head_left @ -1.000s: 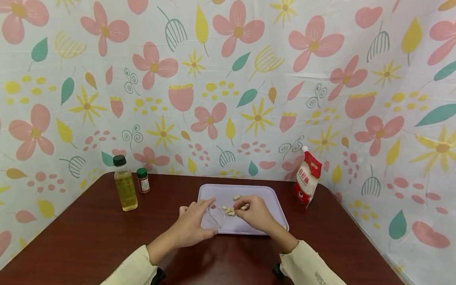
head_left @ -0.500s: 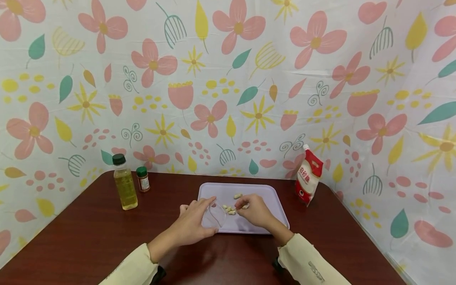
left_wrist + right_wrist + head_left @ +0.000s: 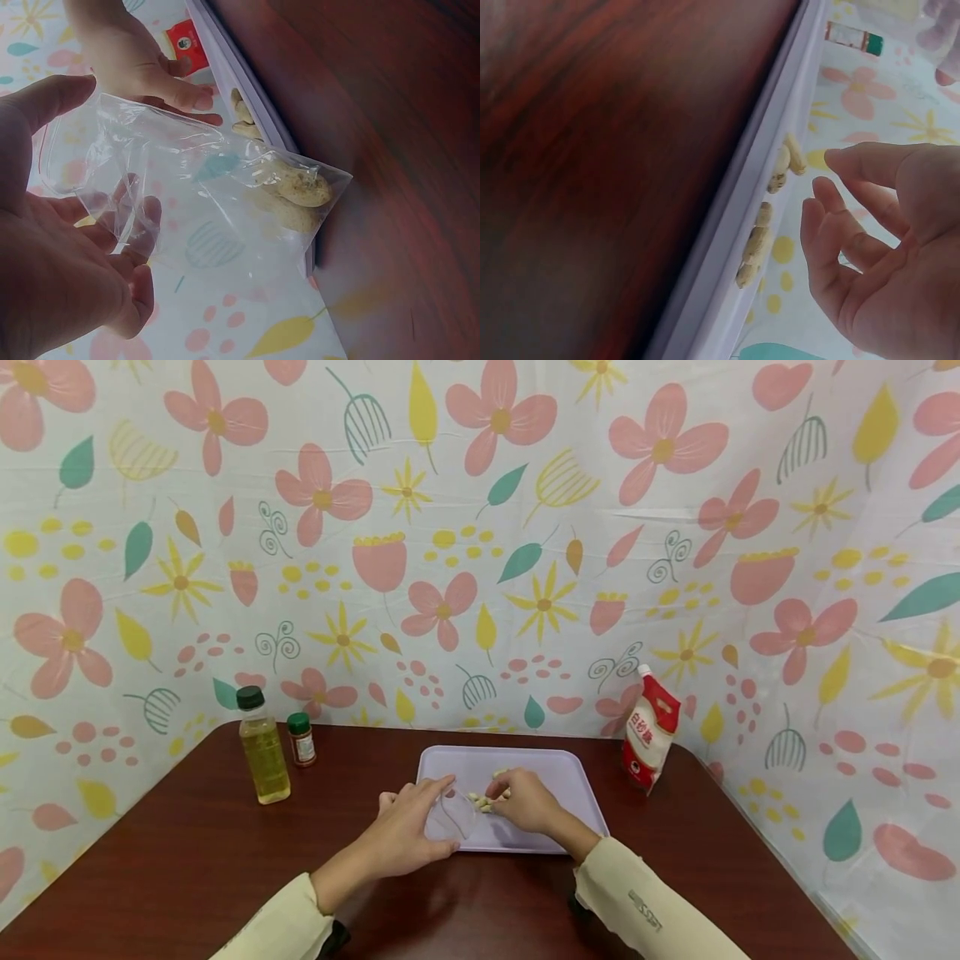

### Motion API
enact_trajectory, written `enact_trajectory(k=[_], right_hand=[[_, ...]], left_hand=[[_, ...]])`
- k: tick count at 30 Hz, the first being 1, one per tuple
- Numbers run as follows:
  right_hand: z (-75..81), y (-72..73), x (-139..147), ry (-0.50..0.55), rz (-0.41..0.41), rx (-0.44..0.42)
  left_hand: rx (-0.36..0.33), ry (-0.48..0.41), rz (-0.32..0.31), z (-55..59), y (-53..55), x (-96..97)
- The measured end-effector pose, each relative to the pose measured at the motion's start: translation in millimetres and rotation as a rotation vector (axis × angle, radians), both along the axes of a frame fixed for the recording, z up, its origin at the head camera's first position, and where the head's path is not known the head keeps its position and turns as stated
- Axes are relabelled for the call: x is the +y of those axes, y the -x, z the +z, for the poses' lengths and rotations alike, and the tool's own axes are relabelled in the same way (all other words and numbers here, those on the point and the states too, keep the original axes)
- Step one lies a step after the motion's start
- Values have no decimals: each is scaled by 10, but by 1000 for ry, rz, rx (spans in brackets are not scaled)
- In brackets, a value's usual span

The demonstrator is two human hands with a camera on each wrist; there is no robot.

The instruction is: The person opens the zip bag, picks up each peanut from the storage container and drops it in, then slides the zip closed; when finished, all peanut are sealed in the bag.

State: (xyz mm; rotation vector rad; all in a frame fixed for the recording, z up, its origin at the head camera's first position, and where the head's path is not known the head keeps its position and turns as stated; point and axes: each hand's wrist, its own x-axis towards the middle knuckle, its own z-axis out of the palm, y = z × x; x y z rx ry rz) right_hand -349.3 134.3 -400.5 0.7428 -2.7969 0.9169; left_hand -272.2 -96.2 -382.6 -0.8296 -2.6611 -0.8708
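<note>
My left hand (image 3: 405, 831) holds a clear plastic bag (image 3: 187, 169) at the left part of a pale lilac tray (image 3: 543, 762). Its thumb and fingers are spread at the bag's upper end. Peanuts in their shells (image 3: 304, 187) lie in the bag's lower corner. Over the tray's middle is my right hand (image 3: 528, 802), with bent fingers and a gap between thumb and fingertips, where nothing shows in the right wrist view. Close by its fingertips, loose peanuts (image 3: 757, 244) lie on the tray; in the head view the hand hides part of them.
At the back left of the dark wooden table (image 3: 225, 860) stand an oil bottle (image 3: 266, 760) and a small green-capped jar (image 3: 302, 743). A red and white spouted pouch (image 3: 649, 735) stands at the back right. A flowered cloth (image 3: 480, 568) hangs behind.
My right hand has shifted a little to the left over the peanuts and covers more of the rear one. The left hand and the bag stay nearly where they were.
</note>
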Motion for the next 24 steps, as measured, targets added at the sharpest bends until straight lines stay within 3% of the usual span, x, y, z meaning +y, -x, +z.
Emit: enact_trajectory(k=[13,24], right_hand=[[-85,194,-57,-54,38,-23],[-92,221,-73,-76,75,-10]], left_hand=[[-24,-1,0,-21,-5,-45],[-15,1,2,-33,16,-52]])
